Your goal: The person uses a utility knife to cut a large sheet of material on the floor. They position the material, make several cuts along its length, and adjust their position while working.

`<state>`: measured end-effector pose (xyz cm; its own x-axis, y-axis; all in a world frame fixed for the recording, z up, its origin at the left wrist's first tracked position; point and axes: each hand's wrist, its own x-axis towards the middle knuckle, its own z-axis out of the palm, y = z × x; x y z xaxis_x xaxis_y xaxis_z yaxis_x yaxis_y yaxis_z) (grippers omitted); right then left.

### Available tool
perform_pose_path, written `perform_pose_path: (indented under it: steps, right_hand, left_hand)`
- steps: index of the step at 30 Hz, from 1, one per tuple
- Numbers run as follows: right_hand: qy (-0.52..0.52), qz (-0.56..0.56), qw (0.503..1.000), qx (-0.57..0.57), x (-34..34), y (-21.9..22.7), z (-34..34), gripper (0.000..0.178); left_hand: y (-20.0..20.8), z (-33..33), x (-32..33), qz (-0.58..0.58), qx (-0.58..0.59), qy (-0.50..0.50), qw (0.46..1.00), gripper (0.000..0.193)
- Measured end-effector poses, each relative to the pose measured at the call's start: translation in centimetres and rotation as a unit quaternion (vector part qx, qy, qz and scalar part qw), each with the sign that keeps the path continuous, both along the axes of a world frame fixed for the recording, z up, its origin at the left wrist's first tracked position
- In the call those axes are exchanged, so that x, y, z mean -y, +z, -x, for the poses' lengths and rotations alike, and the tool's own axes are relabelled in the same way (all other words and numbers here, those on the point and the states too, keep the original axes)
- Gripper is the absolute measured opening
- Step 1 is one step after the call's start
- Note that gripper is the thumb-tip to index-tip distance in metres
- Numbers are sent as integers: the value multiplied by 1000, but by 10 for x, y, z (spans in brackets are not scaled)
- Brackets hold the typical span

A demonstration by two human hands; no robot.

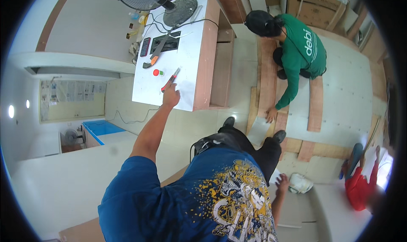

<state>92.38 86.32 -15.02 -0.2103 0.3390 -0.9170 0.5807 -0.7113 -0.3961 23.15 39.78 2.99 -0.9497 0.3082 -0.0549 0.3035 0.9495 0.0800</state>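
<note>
Knife: A red-and-black utility knife point(171, 80) lies aslant on the white top of the cabinet point(186, 94), close to its front edge, blade end pointing away from me.
Left hand: My left hand point(171, 96) reaches to the near end of the knife's handle, fingers partly curled against it; whether they grip it or only touch it I cannot tell.
Right hand: My right hand point(282, 184) is low at my other side, well apart from the knife, fingers loosely spread and half open beside a pale sheet point(274, 176); whether it has hold of that sheet I cannot tell. A whitish bag point(301, 183) is just beside it.
Cabinet top: A small red-capped container point(158, 72) stands near the knife. Beyond it are a handsaw point(157, 55) with an orange-and-black handle, a red-edged calculator point(145, 47) and the dusty base of a fan point(180, 11), with dark cable about it.
Floor: A co-worker in green point(303, 47) crouches over wooden boards point(267, 78), one hand on a pale strip point(258, 131) near my shoes. A large pale panel point(345, 91) lies alongside.
Outer area: Another person in red point(358, 192) is at far right; a brown carton point(313, 8) stands behind the crouching co-worker.
</note>
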Motion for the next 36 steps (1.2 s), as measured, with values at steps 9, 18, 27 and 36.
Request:
perform_pose_path:
  steps: [9, 18, 27, 36]
  right_hand:
    - [-81, -278, 957, 8, -132, 115, 19, 49]
    - [227, -230, 935, 149, 82, 62, -40, 43]
    - [190, -92, 971, 114, 136, 4, -48, 39]
    - [-43, -206, 976, 63, -96, 12, -71, 45]
  left_hand:
    - [-71, 53, 37, 21, -27, 87, 996, 58]
    - [-65, 11, 39, -22, -69, 3, 997, 36]
    - [1, -145, -187, -161, 200, -372, 892, 33]
    - [-7, -203, -404, -62, 312, -314, 895, 42]
